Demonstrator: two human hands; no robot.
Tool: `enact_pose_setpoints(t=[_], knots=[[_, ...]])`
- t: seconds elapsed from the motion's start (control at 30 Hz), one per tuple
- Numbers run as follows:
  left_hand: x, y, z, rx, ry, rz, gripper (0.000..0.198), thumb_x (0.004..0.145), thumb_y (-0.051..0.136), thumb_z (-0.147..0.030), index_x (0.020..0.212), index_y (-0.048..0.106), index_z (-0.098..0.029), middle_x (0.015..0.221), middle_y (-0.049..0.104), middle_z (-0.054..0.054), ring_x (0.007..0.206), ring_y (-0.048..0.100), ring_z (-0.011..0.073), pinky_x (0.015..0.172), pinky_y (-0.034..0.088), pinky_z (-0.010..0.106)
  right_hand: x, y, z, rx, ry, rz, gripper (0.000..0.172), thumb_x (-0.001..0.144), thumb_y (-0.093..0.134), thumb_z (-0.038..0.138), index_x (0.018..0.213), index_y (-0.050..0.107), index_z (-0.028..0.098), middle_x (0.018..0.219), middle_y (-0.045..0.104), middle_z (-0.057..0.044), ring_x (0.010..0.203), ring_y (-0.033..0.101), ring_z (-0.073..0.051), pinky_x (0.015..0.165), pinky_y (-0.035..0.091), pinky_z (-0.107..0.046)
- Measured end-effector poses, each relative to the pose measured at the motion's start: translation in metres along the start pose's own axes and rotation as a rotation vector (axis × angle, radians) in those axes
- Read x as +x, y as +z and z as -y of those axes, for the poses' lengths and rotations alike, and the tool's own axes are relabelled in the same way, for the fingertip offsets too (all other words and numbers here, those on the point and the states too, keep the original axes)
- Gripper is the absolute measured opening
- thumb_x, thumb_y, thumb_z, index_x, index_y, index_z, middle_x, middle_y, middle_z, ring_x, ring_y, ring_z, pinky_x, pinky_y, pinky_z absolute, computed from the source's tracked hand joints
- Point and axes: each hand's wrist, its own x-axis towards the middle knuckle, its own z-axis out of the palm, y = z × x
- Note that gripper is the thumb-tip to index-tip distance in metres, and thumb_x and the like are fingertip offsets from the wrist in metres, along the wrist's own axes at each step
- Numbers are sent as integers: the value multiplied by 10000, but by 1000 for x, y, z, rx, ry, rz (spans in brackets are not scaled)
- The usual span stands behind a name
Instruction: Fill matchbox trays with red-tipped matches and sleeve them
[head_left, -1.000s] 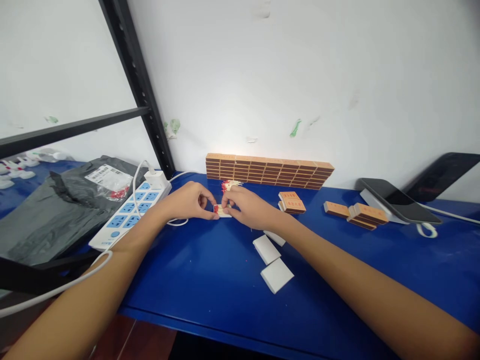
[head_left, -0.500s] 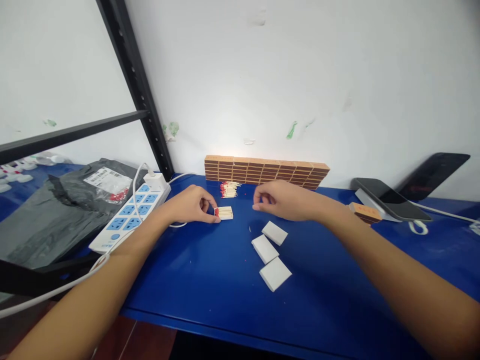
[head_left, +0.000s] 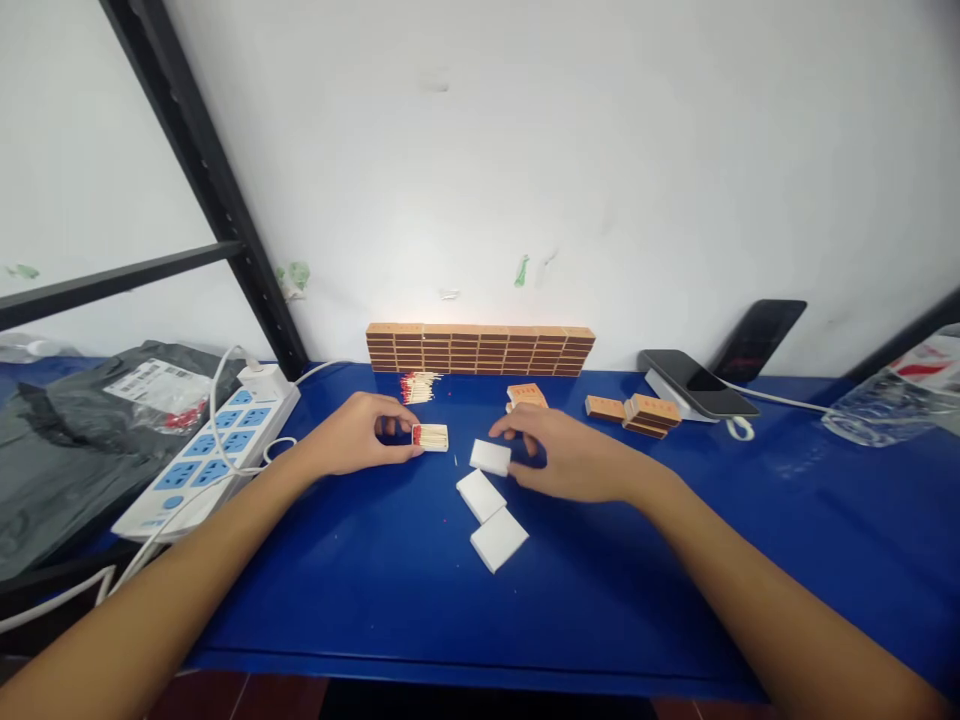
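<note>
A small white matchbox tray (head_left: 440, 444) full of red-tipped matches lies on the blue table, its left end pinched between the thumb and fingers of my left hand (head_left: 373, 432). My right hand (head_left: 574, 452) has its thumb and fingertips at the right end and far edge of a white upside-down matchbox tray (head_left: 489, 457). Nearer to me, two more white trays, a middle one (head_left: 480, 496) and a front one (head_left: 499, 540), lie touching each other. A loose pile of matches (head_left: 420, 387) rests beyond the filled tray. Part of an orange matchbox sleeve (head_left: 526, 394) shows behind my right hand.
Stacked matchboxes (head_left: 480, 350) form a low row along the wall. More matchboxes (head_left: 651, 412) sit at right, beside a phone (head_left: 694, 380) on a white block. A power strip (head_left: 214, 450) with white cables and a grey plastic bag (head_left: 75, 450) occupy the left.
My right hand has come down and nearer to me onto the farthest white tray, which has turned and shifted slightly left. My left hand stays at the filled tray. The view has swung right.
</note>
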Motion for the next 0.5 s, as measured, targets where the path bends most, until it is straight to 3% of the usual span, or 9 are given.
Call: enact_pose_setpoints(t=[0.07, 0.17, 0.3, 0.4, 0.5], knots=[[0, 0, 0, -4, 0, -42, 331, 843, 837, -487, 1013, 849, -203, 862, 766, 33, 722, 632, 155, 658, 501, 260, 4, 1, -15, -72, 48, -211, 174, 914, 623, 220, 1065, 709, 213, 1008, 701, -79, 868, 645, -222, 793, 517, -368], [0, -1, 0, -16, -12, -113, 376, 836, 842, -518, 1021, 850, -190, 865, 776, 45, 726, 654, 163, 670, 523, 271, 6, -3, -39, -203, 93, -378, 185, 919, 633, 265, 1067, 710, 184, 1062, 681, -122, 998, 657, -285, 894, 528, -433], [0, 0, -1, -6, -8, -174, 390, 834, 847, -520, 1031, 849, -184, 864, 782, 51, 743, 683, 173, 689, 550, 279, 3, -10, -59, -240, 140, -238, 379, 864, 744, 338, 1209, 718, 183, 1177, 679, -161, 1173, 621, -365, 978, 537, -496], [-1, 1, -2, 9, 11, -182, 356, 844, 846, -497, 1037, 851, -198, 862, 784, 46, 733, 685, 168, 679, 554, 275, 1, -15, -63, -202, 200, -195, 341, 864, 766, 356, 1164, 726, 199, 1213, 690, -155, 1206, 620, -365, 985, 543, -498], [-1, 4, -4, 14, 38, -195, 334, 852, 848, -480, 1042, 852, -206, 862, 784, 43, 738, 692, 167, 687, 562, 275, 1, -19, -55, -157, 184, -233, 336, 875, 774, 371, 1165, 722, 210, 1214, 708, -133, 1187, 638, -344, 978, 542, -479]])
